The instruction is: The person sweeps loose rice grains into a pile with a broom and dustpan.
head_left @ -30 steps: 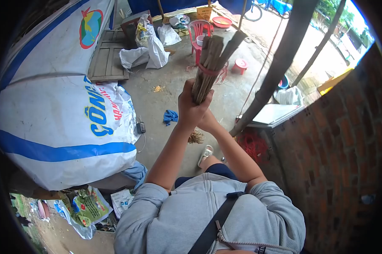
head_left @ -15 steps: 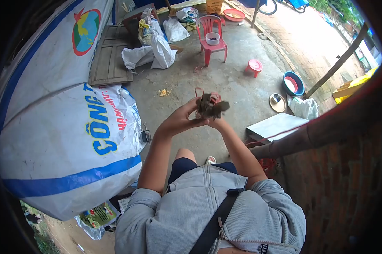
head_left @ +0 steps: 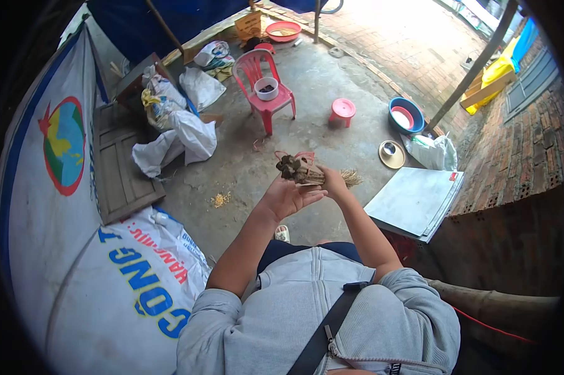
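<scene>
Here we are at the head view, and our eyes go straight to the bundle of dry stalks (head_left: 310, 175), held out in front of the chest above the concrete floor (head_left: 250, 237). The right hand (head_left: 334, 182) has it, fingers closed around the stalks, with frayed straw sticking out beyond the grip. Its dark, blunt ends point over to the left, and there's a red cord (head_left: 304, 154) looping loosely at that end.

And the left hand (head_left: 286, 199)? We see it spread, palm turned up, fingers stretched just below the bundle; whether they touch it, we cannot tell.

Beyond the hands we spot a red chair (head_left: 269, 107) carrying a white tub (head_left: 267, 94) (something dark in there, too small for us to name). To its right stands a pink stool (head_left: 342, 110), then a blue basin (head_left: 413, 128) with a smaller red one nested inside. Down on the floor at left, yellow grains (head_left: 220, 200) lie scattered near a crumpled white sack (head_left: 194, 139).
</scene>
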